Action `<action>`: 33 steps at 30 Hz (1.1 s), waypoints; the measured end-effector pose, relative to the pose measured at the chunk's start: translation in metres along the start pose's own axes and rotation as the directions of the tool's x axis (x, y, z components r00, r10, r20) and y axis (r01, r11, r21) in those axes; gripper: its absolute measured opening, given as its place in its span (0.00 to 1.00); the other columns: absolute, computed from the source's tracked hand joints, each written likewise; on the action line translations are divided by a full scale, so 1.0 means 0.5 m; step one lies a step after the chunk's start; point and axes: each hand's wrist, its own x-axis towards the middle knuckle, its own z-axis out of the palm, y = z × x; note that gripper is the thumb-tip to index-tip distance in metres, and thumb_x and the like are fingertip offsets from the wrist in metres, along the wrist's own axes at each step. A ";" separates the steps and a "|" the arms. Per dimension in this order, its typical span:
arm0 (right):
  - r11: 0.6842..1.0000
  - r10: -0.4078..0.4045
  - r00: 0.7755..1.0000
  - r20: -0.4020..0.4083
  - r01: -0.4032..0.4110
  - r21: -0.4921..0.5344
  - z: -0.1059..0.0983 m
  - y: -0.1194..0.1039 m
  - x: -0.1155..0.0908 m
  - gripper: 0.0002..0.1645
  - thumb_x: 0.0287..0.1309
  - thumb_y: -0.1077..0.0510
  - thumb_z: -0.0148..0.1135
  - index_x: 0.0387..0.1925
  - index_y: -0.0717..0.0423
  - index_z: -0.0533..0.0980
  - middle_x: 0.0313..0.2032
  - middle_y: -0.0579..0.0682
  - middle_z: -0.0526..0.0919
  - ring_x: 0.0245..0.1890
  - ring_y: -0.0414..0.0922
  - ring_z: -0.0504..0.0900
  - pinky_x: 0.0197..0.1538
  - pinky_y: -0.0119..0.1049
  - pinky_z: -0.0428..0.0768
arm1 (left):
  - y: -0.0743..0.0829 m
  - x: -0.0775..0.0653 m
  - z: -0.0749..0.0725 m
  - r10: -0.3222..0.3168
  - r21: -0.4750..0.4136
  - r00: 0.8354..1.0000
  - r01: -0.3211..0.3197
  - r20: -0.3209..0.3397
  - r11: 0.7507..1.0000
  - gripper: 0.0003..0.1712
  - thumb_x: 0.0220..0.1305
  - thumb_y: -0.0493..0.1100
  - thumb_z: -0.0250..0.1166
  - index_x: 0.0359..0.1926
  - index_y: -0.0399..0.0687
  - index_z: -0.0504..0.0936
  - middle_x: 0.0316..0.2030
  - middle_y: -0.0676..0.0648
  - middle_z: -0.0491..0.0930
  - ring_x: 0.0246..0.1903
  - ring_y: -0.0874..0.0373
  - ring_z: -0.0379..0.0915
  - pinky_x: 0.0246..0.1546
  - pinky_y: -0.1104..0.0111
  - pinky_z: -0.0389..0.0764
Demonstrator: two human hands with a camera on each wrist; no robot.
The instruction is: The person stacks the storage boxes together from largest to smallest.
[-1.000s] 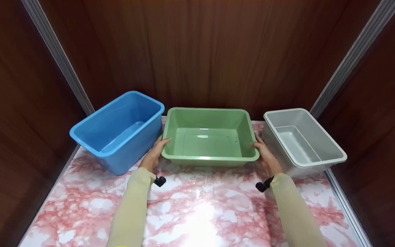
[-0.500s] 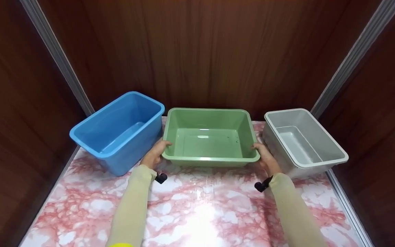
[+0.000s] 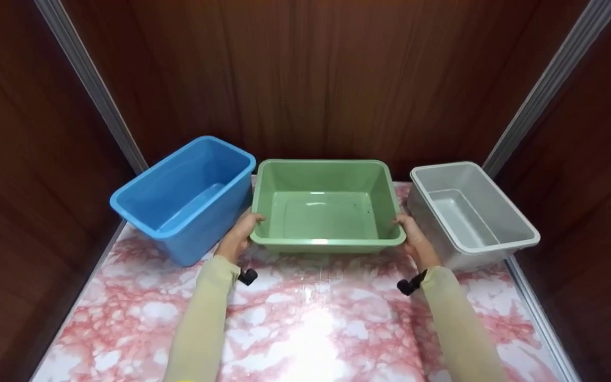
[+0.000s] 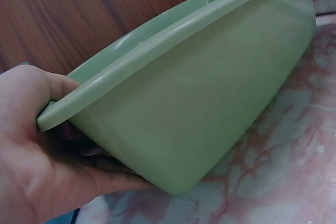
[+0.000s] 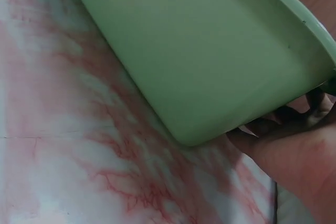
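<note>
Here, the left hand (image 3: pixel 238 234) and right hand (image 3: pixel 417 241) grip opposite ends of a glossy, round-cornered green tub (image 3: pixel 326 217); the tabletop (image 3: pixel 268 318) below is marbled red and white.

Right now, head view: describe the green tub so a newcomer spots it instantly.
Find the wood-grain back panel behind the marbled tabletop. Before it, between the blue tub and grey tub, is the green tub: the only one gripped, by left hand and right hand.

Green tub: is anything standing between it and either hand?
Nothing visible: the left hand and right hand grip the green tub at opposite ends. The blue tub stands beyond the left hand, the grey tub beyond the right.
</note>
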 end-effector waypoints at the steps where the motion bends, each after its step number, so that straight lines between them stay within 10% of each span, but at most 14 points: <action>1: 1.000 0.003 1.000 -0.003 -0.003 0.025 0.002 -0.002 -0.002 0.02 0.55 0.64 0.41 0.28 0.57 0.61 0.28 0.51 0.70 0.28 0.42 0.73 0.32 0.32 0.75 | 0.004 -0.003 0.001 0.006 0.006 1.000 -0.006 -0.001 1.000 0.39 0.64 0.33 0.46 0.75 0.47 0.47 0.64 0.27 0.60 0.62 0.34 0.60 0.59 0.45 0.66; 5: 0.998 0.019 1.000 0.002 -0.019 0.056 0.006 0.000 -0.012 0.20 0.56 0.64 0.38 0.51 0.60 0.62 0.38 0.52 0.68 0.36 0.45 0.71 0.40 0.34 0.75 | 0.010 -0.018 0.004 0.000 0.026 1.000 0.000 0.011 1.000 0.40 0.66 0.34 0.46 0.77 0.50 0.45 0.65 0.28 0.59 0.62 0.34 0.60 0.58 0.43 0.66; 9: 1.000 0.011 1.000 0.017 -0.011 0.023 0.002 0.008 -0.021 0.47 0.55 0.64 0.37 0.76 0.47 0.38 0.58 0.57 0.57 0.52 0.50 0.63 0.54 0.40 0.70 | 0.006 -0.029 0.007 0.000 0.039 1.000 -0.001 0.027 0.999 0.40 0.67 0.35 0.46 0.77 0.52 0.44 0.65 0.28 0.59 0.62 0.33 0.60 0.58 0.43 0.66; 33: 0.992 0.030 0.998 0.050 -0.035 0.120 -0.009 0.040 -0.066 0.43 0.56 0.67 0.33 0.74 0.47 0.41 0.54 0.56 0.59 0.49 0.50 0.66 0.53 0.43 0.71 | -0.046 -0.073 0.008 -0.049 -0.031 0.997 0.051 0.060 0.998 0.37 0.66 0.36 0.46 0.75 0.51 0.49 0.62 0.27 0.61 0.60 0.30 0.62 0.51 0.43 0.72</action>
